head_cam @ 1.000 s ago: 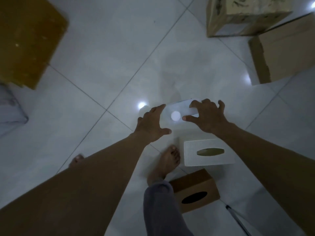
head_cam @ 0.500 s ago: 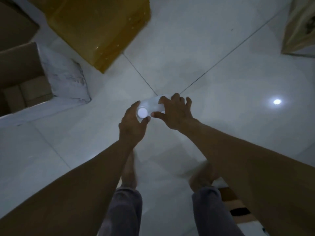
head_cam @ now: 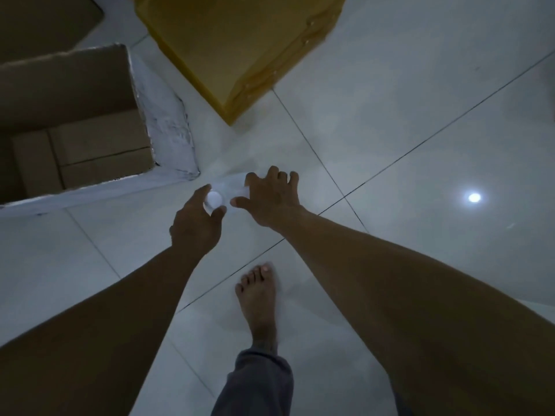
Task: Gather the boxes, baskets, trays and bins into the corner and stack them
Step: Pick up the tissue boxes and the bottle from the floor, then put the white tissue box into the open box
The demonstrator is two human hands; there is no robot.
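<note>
Nearest the camera, a grey trouser leg ends in a bare foot planted on the white tiled floor, toes close to a grout line. Both bare forearms reach forward above it. The left hand and the right hand hold a pale flat container between them, above the floor. The left hand's thumb and fingers curl round its near-left end, where a bright round spot shows on its surface. The right hand grips the other end with the thumb at the near edge and the fingers spread and bent over the top. The dim light and the container's pale surface leave its exact kind unclear. Just beyond the hands, to the left, an open cardboard box sits on the floor, brown inside with a white outer wall facing the hands. Farther off, at the top, stands a yellow box, one corner pointing toward the hands. A reflected light glares off the tiles to the right.
</note>
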